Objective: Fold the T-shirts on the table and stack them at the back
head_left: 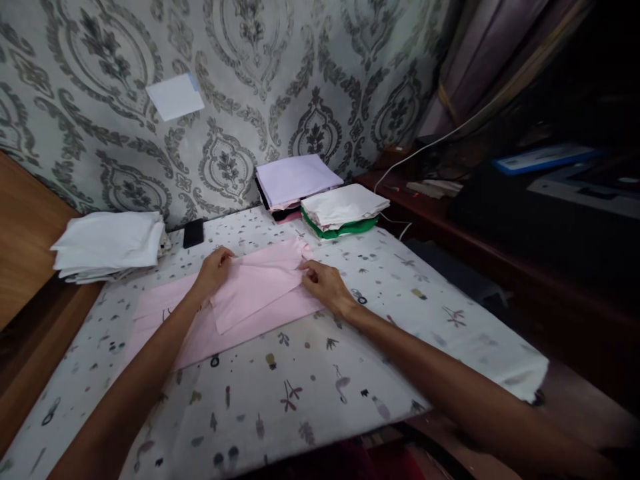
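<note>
A pink garment (270, 321), probably a shirt, lies partly folded on the patterned tablecloth, with a flap turned over its upper right part. Dark print shows near its left end. My left hand (216, 267) pinches the flap's upper left edge. On the right side, my right hand (325, 283) grips the folded edge between thumb and fingers. Both forearms reach in from the bottom of the view. The layers under the flap are hidden.
White folded cloths (110, 243) are piled at the left, beside a black phone (193, 233). Further back are a lilac-topped stack (297, 179) and a white-and-green stack (345, 207). Behind stands a patterned wall; a cable (425, 148) hangs at the right.
</note>
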Motion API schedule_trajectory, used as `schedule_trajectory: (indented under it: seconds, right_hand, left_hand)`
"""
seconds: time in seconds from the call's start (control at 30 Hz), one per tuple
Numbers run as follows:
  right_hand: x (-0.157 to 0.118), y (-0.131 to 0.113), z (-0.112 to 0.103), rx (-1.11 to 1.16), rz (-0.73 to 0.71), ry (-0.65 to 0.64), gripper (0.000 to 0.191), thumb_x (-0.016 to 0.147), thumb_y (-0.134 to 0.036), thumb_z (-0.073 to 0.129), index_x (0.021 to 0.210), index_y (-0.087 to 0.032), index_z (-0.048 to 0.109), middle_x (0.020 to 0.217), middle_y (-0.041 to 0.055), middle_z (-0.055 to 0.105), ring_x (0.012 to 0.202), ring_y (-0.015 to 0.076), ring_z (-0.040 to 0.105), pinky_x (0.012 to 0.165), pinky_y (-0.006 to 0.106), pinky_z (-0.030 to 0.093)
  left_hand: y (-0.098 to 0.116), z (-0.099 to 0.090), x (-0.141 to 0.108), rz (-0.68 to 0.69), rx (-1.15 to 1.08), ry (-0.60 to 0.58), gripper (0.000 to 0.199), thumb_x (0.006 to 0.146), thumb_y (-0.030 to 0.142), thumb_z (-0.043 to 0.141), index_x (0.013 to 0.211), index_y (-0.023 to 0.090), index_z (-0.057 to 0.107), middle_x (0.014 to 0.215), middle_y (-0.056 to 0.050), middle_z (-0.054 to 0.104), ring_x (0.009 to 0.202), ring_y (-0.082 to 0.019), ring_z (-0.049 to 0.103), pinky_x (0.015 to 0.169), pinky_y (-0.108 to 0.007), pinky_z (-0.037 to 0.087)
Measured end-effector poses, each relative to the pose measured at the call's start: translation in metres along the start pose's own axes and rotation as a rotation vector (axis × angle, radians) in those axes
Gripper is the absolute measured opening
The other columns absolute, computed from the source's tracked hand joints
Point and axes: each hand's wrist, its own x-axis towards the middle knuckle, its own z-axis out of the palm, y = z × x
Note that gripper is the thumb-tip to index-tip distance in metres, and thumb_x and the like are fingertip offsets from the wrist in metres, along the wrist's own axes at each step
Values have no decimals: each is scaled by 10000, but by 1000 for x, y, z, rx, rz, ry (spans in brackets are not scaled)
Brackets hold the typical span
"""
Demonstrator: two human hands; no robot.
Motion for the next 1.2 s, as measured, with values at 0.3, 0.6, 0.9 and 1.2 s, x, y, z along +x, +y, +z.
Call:
schedule_trajectory:
  seconds: [0.3,0.6,0.9,1.2]
  right_hand:
    - [0,3,-9,-51,-62,2,344,770,-126,530,1063,-186,702,699,-25,636,606,128,555,651,248,451]
    - [4,10,-9,-235,-87,-19,236,771,-69,545,901,-190,700,810,23,653,717,151,575,730,265,448]
    - [2,-3,-18,-418,30,-72,243,844,-112,541,1007,-209,694,959,46,659,773,165,580,687,270,396]
    - [0,-10,-25,-531,62,-145,206,855,-87,517,926,-205,670,1007,39,667,812,161,585,631,262,343]
  left_hand:
    - [-15,-27,-37,-160,133,-182,165,815,353,504,821,219,600,742,8,640,682,-181,581,633,-287,402]
    - [-11,-28,-32,-196,221,-192,65,789,237,505,780,214,566,755,-19,641,742,-197,603,663,-302,421]
    - [38,-8,-50,310,214,-125,246,941,250,387,1059,207,599,1079,-81,664,1048,-241,590,910,-407,497]
    - [54,43,-51,502,249,-402,518,1037,470,269,1466,240,447,1572,-65,433,1472,-219,343,1206,-456,290]
